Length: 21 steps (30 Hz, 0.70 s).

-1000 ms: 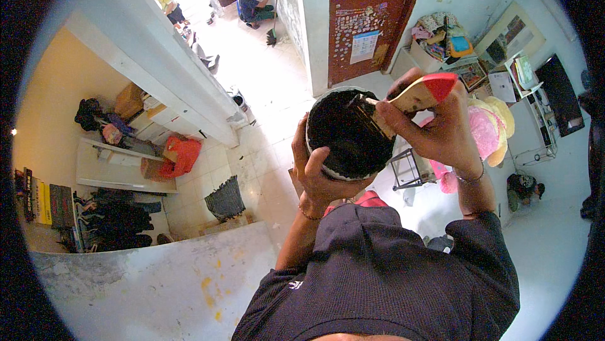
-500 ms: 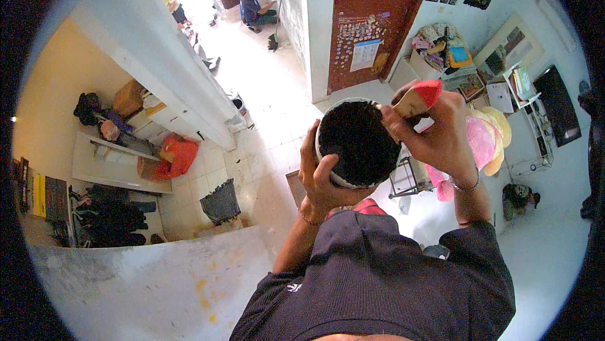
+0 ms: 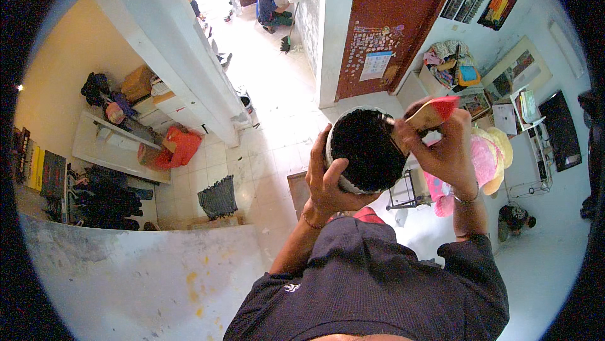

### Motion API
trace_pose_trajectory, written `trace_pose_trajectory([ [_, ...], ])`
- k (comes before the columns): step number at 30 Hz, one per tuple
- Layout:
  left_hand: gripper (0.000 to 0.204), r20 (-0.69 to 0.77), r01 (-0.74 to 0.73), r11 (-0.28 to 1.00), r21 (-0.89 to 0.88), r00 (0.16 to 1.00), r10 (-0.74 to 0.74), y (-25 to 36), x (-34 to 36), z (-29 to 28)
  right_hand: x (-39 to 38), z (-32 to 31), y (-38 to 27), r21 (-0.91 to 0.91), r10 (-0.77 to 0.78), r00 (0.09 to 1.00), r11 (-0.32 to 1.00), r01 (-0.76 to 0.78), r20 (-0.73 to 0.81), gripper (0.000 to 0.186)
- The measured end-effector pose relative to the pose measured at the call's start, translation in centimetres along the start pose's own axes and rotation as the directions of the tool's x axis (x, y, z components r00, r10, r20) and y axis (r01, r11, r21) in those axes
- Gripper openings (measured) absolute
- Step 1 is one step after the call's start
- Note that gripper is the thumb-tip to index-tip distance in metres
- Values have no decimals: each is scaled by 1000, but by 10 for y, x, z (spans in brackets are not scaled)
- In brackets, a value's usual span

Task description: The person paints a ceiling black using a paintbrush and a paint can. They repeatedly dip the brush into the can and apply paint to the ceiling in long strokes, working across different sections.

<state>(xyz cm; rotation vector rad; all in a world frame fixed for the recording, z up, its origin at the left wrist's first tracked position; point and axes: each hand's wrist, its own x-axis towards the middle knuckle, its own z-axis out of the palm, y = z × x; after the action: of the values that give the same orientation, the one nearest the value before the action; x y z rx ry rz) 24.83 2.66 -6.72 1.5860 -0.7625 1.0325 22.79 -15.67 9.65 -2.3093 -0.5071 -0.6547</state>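
Observation:
A round, white-rimmed bucket (image 3: 367, 151) is held up in front of my chest. Its inside looks black; whether that is paint or shadow I cannot tell. My left hand (image 3: 329, 180) grips it from the left side and below, thumb over the rim. In my right hand (image 3: 446, 155) is a paintbrush (image 3: 427, 116), its wooden handle ending in a red tip that points up and right. The metal band end of the brush lies at the bucket's right rim. Its bristles are hard to make out against the black.
A pink and yellow plush toy (image 3: 484, 161) and a dark metal frame (image 3: 403, 196) stand to the right. Ahead are a brown door (image 3: 394, 20) and a crouching person (image 3: 271, 12). Left are a white pillar (image 3: 183, 45), a grey mat (image 3: 217, 197) and a low wall (image 3: 138, 272).
The whole view has shifted, so the room, bucket and hands appear a little farther right and lower. Both hands keep their holds, and the brush stays at the bucket's right rim.

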Motion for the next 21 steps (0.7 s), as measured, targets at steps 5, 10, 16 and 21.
trace_pose_trajectory([
  [5,100,18,6,1000,16,1000,-6,1,-1,-5,-2,-1,0,-7,-66,998,998,66,-8,15],
  [10,97,30,5,1000,25,1000,-5,4,-2,-6,-2,-2,-6,35,72,997,997,-71,-32,15],
  [16,97,8,3,1000,12,1000,-3,5,2,-6,0,0,-9,17,17,1000,1000,-17,6,15],
  [21,100,21,-5,1000,21,1000,5,4,3,-7,-2,0,-6,11,86,996,996,-85,-16,14],
])
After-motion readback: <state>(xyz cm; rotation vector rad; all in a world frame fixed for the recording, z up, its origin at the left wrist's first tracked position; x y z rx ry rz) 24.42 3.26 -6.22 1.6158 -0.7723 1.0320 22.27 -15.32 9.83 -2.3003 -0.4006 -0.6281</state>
